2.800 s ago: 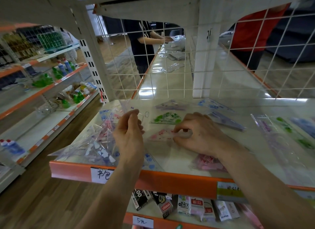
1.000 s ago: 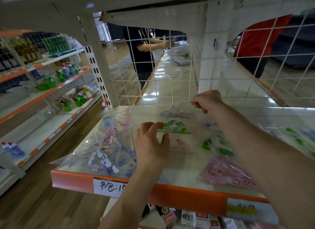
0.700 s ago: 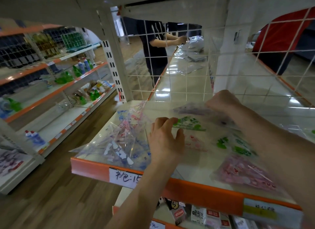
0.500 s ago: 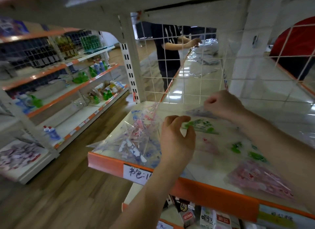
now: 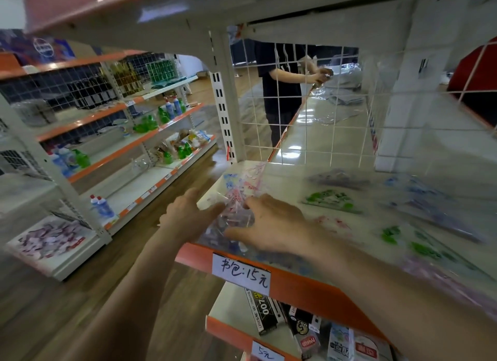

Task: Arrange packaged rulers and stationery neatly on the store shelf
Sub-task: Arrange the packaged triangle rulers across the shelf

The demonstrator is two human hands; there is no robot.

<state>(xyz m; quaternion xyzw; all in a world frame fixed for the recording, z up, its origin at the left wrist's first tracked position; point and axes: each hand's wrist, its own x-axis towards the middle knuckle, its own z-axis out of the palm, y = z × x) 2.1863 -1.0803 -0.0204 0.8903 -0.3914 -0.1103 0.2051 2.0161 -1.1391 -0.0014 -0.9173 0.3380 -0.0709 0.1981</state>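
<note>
A loose pile of clear-packaged rulers [image 5: 240,192] with pink and blue prints lies at the front left corner of the white shelf [image 5: 279,180]. My left hand [image 5: 188,215] touches the pile's left side with straight fingers. My right hand [image 5: 271,226] lies on the pile's right side, thumb and fingers spread over the plastic. More flat packages are spread over the shelf: a green-printed one [image 5: 330,199], a pink one [image 5: 332,222], another green one [image 5: 390,234] and blue ones [image 5: 419,196]. The view is motion-blurred.
An orange shelf lip carries a handwritten price label [image 5: 242,270]. Small boxes [image 5: 263,309] sit on the shelf below. A white wire grid [image 5: 309,105] backs the shelf; a person in black [image 5: 279,92] works behind it. Bottles [image 5: 172,108] fill the aisle shelves at left.
My right hand has come back from the rear of the shelf to the pile at the front left corner. My left hand has shifted to the pile's left side. The view swung left.
</note>
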